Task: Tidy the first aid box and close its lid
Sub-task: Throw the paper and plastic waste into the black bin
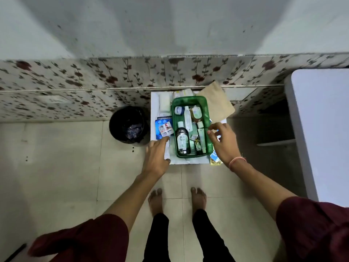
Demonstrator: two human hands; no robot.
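The green first aid box (188,100) stands open on a small white table (154,103), filled with a dark bottle (182,140), tubes and small jars. Its lid is not visible as such. A blue plaster pack (164,127) lies on the table left of the box. My left hand (157,157) rests on the table's front left edge, fingers reaching toward the blue pack and holding nothing. My right hand (223,141) hovers at the box's right rim, fingers spread and empty. Small packets (215,159) lie under my right wrist at the table's front right corner.
A black bin (128,125) with a liner stands on the floor left of the table. A brown paper bag (217,101) leans behind the box at the right. A white surface (323,129) fills the right side. My bare feet (177,199) stand on tiles in front.
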